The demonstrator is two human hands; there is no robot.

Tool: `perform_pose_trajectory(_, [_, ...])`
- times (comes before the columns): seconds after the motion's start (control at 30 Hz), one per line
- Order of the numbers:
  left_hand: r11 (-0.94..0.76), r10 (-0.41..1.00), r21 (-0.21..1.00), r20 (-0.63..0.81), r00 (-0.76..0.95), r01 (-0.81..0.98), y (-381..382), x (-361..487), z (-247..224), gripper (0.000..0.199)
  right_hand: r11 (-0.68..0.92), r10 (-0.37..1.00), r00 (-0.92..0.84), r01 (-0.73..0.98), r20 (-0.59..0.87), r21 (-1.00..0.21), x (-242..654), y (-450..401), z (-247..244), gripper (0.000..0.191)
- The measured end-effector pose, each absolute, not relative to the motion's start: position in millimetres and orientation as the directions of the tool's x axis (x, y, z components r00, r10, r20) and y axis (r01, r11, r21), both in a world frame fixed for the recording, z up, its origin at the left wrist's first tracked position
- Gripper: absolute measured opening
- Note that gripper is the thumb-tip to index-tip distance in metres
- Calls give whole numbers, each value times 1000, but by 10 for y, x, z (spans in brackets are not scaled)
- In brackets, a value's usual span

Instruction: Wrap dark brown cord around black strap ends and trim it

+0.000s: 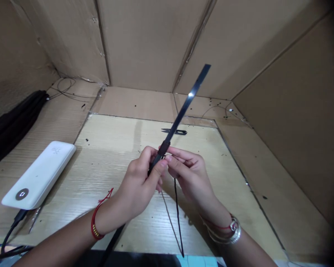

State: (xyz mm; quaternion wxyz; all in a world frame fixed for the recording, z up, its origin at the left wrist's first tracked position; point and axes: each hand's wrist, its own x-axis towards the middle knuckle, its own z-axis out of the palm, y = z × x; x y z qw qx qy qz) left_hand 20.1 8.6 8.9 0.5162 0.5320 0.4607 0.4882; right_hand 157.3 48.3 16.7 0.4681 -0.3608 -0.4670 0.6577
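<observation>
A long, flat dark strip (183,109) with a glossy face slants up and away over the board. Around its middle sits a short dark-brown wrapped band (164,148). My left hand (137,185) is closed round the strip just below that band. Beside it, my right hand (193,178) has thumb and forefinger pinched together close to the band, apparently on a cord end; the fingers partly hide it. From between the hands hang a black cord (177,207) and a thinner brown cord (168,213), meeting near the board's front edge.
Black thread snips (180,132) lie on the pale wooden board (111,137) behind the strip. At left are a white power bank (41,174) with a plugged cable (16,218) and a black bundle (19,120). Cardboard walls (150,44) enclose the back and sides.
</observation>
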Motion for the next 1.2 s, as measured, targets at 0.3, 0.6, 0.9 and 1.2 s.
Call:
perform_pose_trajectory(0.3, [219, 952, 878, -97, 292, -425, 148, 171, 180, 31, -209, 950, -289, -299, -120, -931, 1584, 501, 178, 20])
perform_pose_trajectory(0.6, [413, 777, 700, 63, 627, -582, 171, 133, 59, 44, -335, 807, -588, -371, -60, -866, 1666, 508, 231, 27])
perform_pose_trajectory(0.9, [148, 965, 975, -106, 240, -168, 79, 143, 222, 41, -295, 905, -397, -327, -152, -898, 1635, 476, 258, 24])
perform_pose_trajectory(1.2, [-82, 994, 980, 67, 87, 181, 40, 112, 220, 22, -220, 939, -325, -305, -116, -927, 1601, 473, 196, 25])
